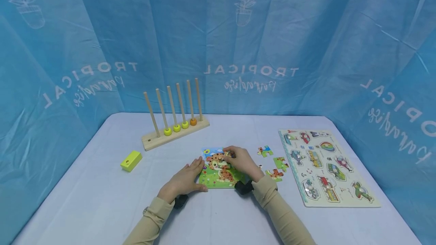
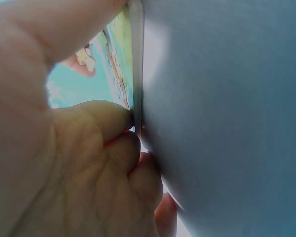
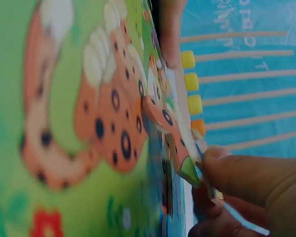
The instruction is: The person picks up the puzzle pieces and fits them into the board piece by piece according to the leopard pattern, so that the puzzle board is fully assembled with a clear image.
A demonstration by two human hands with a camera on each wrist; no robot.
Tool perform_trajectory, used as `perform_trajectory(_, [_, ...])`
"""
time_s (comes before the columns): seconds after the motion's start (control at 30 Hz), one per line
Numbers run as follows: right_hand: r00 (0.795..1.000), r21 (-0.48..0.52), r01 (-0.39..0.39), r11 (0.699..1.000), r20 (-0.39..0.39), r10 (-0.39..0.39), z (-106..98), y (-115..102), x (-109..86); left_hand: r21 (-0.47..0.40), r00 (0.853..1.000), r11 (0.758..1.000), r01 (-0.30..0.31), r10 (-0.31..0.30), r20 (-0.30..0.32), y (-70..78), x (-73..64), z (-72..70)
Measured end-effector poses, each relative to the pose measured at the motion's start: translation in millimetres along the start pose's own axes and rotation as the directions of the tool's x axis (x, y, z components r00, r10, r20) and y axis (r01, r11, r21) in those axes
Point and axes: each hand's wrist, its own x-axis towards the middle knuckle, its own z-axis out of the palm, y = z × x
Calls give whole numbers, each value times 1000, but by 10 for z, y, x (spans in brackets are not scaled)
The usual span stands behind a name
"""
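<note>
A leopard jigsaw puzzle board lies on the white table in the head view. My left hand rests along its left side, thumb at the near left corner and fingers against the edge. From the right, my right hand reaches over the board's upper part. Its thumb and fingers pinch a spotted orange puzzle piece, which is tilted just above the board in the right wrist view. Loose puzzle pieces lie right of the board, one partly hidden by the right wrist.
A wooden rack with upright pegs and several yellow and orange beads stands at the back left. A yellow block lies at the left. At the right is a large vehicle peg puzzle. Blue curtains surround the table.
</note>
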Motion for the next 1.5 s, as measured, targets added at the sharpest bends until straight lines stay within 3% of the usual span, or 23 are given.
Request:
perform_trajectory(0.23, [998, -135, 60, 989, 22, -58, 87, -14, 12, 3, 1000, 1000, 0, 0, 1, 6, -12, 0])
perform_trajectory(0.6, [1000, -106, -12, 994, -27, 10, 143, -1, 28, 16, 1000, 1000, 1, -1, 2, 7, -5, -9])
perform_trajectory(0.9, [999, -90, 4, 996, -32, -6, 123, -8, 23, 20, 1000, 1000, 4, -4, 8, 4, 3, -8])
perform_trajectory(1.17, [1000, 85, -6, 996, -16, 7, -27, 87, 16, 12, 1000, 1000, 6, -7, 5, 14, -9, -9])
perform_trajectory(1.5, [982, 130, -104, 986, -142, 123, -420, 423, -27, 2, 1000, 1000, 9, -9, 4, 20, -12, -15])
